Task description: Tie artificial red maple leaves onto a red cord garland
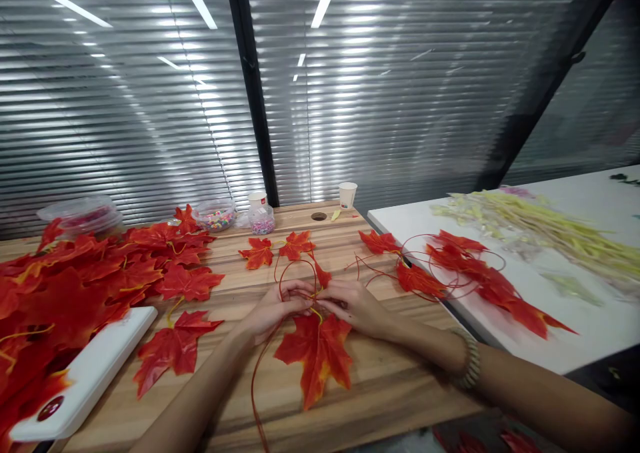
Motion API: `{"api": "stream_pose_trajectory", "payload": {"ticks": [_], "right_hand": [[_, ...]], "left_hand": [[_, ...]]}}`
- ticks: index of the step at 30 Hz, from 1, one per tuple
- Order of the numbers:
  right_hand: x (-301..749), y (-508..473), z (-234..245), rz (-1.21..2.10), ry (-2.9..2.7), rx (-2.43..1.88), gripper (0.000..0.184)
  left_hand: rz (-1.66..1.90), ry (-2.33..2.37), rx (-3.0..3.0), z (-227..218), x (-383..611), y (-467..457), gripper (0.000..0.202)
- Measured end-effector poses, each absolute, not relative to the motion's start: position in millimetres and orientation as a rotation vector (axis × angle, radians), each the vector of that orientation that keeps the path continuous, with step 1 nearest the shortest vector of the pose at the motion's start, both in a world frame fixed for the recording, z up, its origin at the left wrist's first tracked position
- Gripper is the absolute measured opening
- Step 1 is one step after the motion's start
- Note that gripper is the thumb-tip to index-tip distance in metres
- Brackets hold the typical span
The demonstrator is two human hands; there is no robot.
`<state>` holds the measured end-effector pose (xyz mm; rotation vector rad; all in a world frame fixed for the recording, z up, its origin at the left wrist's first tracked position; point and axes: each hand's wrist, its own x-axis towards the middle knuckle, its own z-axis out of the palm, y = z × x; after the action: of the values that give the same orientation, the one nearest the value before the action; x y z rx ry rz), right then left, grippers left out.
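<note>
My left hand [286,304] is closed in a pinch on a thin red cord [253,378], which loops up above the fingers and trails down to the table's front edge. Facing it, my right hand [356,307] pinches the same cord close to the yellow stem of a red artificial maple leaf [316,356]. That leaf hangs point-down below the fingertips, over the wooden tabletop. The exact crossing of cord and stem is partly hidden by the fingers. Just beyond my hands lie more maple leaves [296,245] joined to the cord.
A heap of red leaves [75,299] and a white power-bank-like box [103,376] occupy the left. Bead tubs [262,222] and a paper cup [347,195] stand at the back. Corded leaves [423,279] span the gap to a white table [595,206] bearing yellow strips [540,223].
</note>
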<state>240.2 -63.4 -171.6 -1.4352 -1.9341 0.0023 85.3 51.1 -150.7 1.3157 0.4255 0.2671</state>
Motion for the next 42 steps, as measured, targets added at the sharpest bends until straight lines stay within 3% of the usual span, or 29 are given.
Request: {"api": "stream_pose_trajectory", "payload": {"ticks": [42], "right_hand": [[239.9,-63.0,-171.5,0.009,-1.919,-1.403,0.013]], "left_hand": [[0.254,0.446,1.327,-149.8,85.1,50.7,0.022]]}}
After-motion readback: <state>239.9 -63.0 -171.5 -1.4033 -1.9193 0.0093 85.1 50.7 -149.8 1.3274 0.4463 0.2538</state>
